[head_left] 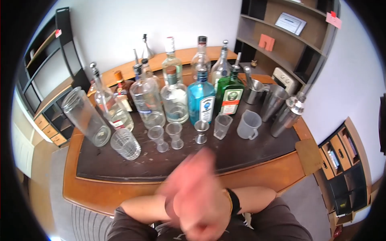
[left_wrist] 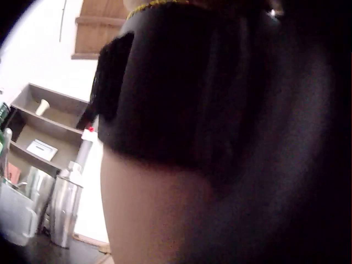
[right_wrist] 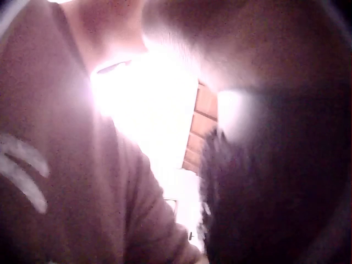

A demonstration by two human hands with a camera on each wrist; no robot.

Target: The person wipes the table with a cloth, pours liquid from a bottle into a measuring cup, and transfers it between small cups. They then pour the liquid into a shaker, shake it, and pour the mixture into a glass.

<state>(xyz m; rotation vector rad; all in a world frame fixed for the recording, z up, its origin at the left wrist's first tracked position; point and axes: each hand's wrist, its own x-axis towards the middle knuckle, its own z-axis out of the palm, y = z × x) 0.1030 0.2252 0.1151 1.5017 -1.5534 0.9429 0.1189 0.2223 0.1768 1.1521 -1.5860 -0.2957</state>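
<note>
Both hands are together in front of the body, short of the counter's near edge, and strongly blurred in the head view. My left hand (head_left: 200, 165) reaches up and to the right, its fingers fairly straight. Across it lies my right hand (head_left: 203, 207), with a black band (head_left: 233, 201) at its wrist. No object shows in either hand. Nearest beyond them stand a steel jigger (head_left: 201, 132), a small clear glass (head_left: 222, 125) and two clear hourglass-shaped measures (head_left: 175, 136). The left wrist view is mostly filled by a dark wristband (left_wrist: 159, 82) and forearm.
Several bottles stand behind, among them a blue bottle (head_left: 201, 100) and a green bottle (head_left: 230, 94). A cut tumbler (head_left: 126, 144) and tall glass (head_left: 86, 116) are at left. At right are a plastic jug (head_left: 248, 124), a shaker (head_left: 287, 116) and metal tins (head_left: 274, 102).
</note>
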